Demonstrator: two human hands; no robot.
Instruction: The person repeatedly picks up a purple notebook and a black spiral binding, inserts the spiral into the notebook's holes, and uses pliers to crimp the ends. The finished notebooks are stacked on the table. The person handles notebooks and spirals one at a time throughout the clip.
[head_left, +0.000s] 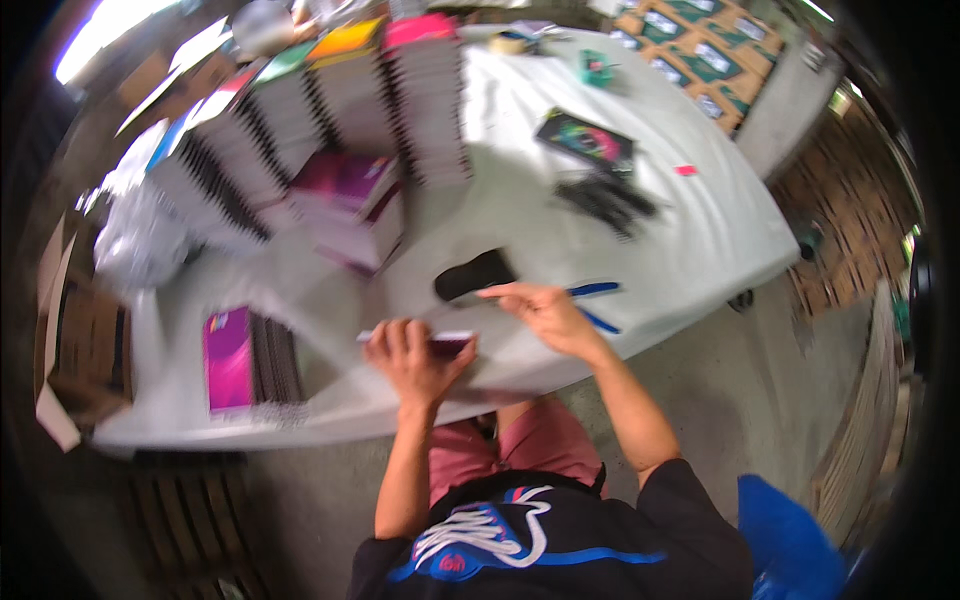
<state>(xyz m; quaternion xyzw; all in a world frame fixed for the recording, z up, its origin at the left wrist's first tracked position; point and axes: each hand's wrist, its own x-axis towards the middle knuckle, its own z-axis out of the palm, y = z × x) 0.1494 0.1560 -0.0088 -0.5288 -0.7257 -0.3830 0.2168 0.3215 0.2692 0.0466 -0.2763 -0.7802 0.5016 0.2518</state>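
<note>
My left hand (405, 362) is closed around a small purple booklet (452, 347) near the table's front edge; its pale page edge shows above my fingers. My right hand (548, 318) is beside it, fingers drawn together in a pinch. Whatever it holds, if anything, is too small and blurred to make out. Just beyond its fingertips lies a black, curved flat piece (474, 275). Two blue handles of a pliers-like tool (598, 289) stick out to the right of my right hand; the tool's head is hidden.
Purple spiral notebooks (230, 360) are piled at the left front. Tall stacks of spiral notebooks (430, 100) and a purple-topped pile (345, 185) stand behind. Black coils (607, 200) and a dark colourful package (586, 140) lie right. An open carton (85, 340) stands left of the table.
</note>
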